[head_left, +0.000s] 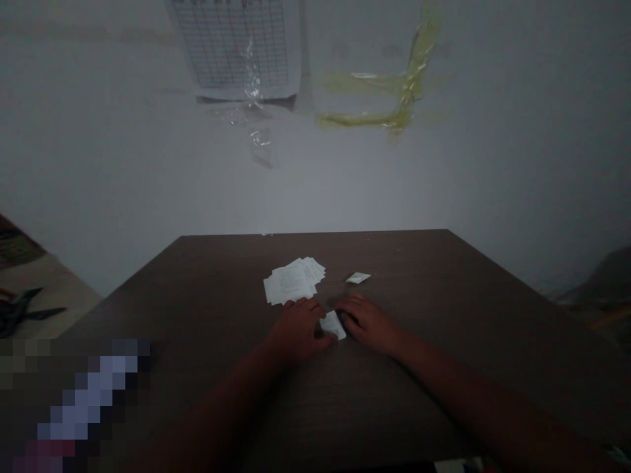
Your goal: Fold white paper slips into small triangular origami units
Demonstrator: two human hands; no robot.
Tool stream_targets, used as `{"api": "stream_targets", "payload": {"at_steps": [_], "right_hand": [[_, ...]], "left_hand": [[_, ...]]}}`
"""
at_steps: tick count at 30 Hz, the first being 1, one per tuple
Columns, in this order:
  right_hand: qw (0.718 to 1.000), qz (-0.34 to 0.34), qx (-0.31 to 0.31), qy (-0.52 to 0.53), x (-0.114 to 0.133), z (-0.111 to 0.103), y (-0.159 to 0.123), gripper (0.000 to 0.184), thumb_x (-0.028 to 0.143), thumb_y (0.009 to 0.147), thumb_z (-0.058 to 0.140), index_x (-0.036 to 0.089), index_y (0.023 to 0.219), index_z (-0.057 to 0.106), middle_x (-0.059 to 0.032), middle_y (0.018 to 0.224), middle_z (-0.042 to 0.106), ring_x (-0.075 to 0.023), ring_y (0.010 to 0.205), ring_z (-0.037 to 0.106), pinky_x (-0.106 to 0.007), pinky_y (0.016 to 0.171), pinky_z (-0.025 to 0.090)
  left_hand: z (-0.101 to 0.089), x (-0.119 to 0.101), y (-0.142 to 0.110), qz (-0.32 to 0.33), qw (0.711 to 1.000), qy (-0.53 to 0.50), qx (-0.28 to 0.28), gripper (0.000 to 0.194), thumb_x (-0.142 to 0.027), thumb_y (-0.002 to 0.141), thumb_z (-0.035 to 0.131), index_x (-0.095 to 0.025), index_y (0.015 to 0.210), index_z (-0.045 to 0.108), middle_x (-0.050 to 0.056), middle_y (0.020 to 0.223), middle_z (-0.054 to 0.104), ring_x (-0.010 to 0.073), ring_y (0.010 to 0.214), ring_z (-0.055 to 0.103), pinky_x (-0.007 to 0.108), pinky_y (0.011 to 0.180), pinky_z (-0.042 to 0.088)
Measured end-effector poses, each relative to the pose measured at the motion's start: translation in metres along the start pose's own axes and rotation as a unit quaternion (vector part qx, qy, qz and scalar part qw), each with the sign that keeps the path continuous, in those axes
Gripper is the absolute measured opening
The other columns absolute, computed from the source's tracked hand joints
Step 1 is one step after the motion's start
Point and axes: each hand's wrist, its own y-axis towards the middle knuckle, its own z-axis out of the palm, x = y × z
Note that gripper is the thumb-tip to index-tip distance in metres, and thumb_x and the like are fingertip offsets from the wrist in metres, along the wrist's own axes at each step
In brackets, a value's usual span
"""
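A small white sheet of printed paper point(333, 325) lies on the dark brown table, between both hands. My left hand point(298, 328) holds its left side, thumb at the near corner and fingers near the far corner. At the right edge, my right hand point(369, 323) has its thumb and curled fingers against the paper; the exact contact is dim. Just beyond my left hand is a loose, fanned pile of printed white sheets point(290, 282). A small folded piece of paper point(358, 278) rests apart, beyond my right hand.
The brown table point(221, 276) meets a pale wall point(355, 190) at its far edge. A printed grid chart point(236, 52) and yellowed tape point(365, 120) are stuck on the wall. Dark objects point(24, 312) stand off the table's left side. A blurred patch covers the lower left.
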Motion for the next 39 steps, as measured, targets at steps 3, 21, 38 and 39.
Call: {"api": "stream_targets", "payload": {"at_steps": [3, 21, 38, 39], "right_hand": [[1.0, 0.005, -0.005, 0.008, 0.003, 0.003, 0.0, 0.03, 0.01, 0.107, 0.06, 0.022, 0.127, 0.079, -0.0105, 0.113, 0.082, -0.0292, 0.111, 0.074, -0.047, 0.103, 0.062], [0.977, 0.115, -0.021, 0.179, 0.003, 0.003, 0.002, 0.028, 0.008, 0.098, 0.067, 0.026, 0.115, 0.082, -0.0053, 0.114, 0.087, -0.0255, 0.107, 0.081, -0.042, 0.1, 0.065], [0.997, 0.03, 0.008, 0.065, 0.009, -0.001, 0.002, 0.018, 0.011, 0.103, 0.072, 0.026, 0.11, 0.078, -0.0064, 0.111, 0.083, -0.0272, 0.107, 0.077, -0.043, 0.099, 0.062], [0.997, 0.04, 0.001, 0.061, 0.01, -0.001, 0.002, 0.015, 0.013, 0.103, 0.073, 0.026, 0.11, 0.077, -0.0061, 0.109, 0.083, -0.027, 0.105, 0.076, -0.042, 0.097, 0.062]], "left_hand": [[0.003, -0.007, 0.001, -0.01, 1.0, -0.006, 0.002, 0.047, -0.049, 0.096, 0.094, -0.019, 0.13, 0.082, 0.017, 0.136, 0.08, 0.0439, 0.132, 0.075, 0.062, 0.119, 0.056], [0.014, 0.012, -0.001, 0.062, 0.989, -0.128, -0.03, 0.032, -0.013, 0.102, 0.064, -0.021, 0.132, 0.071, 0.012, 0.133, 0.08, 0.0323, 0.127, 0.076, 0.049, 0.114, 0.062], [0.02, 0.021, 0.0, 0.043, 0.975, -0.188, -0.107, 0.038, -0.013, 0.109, 0.051, -0.024, 0.14, 0.069, 0.013, 0.137, 0.08, 0.0304, 0.127, 0.077, 0.05, 0.116, 0.064], [0.019, 0.022, -0.001, 0.044, 0.972, -0.186, -0.138, 0.038, -0.015, 0.11, 0.051, -0.024, 0.143, 0.068, 0.014, 0.138, 0.079, 0.0311, 0.129, 0.076, 0.051, 0.116, 0.064]]}}
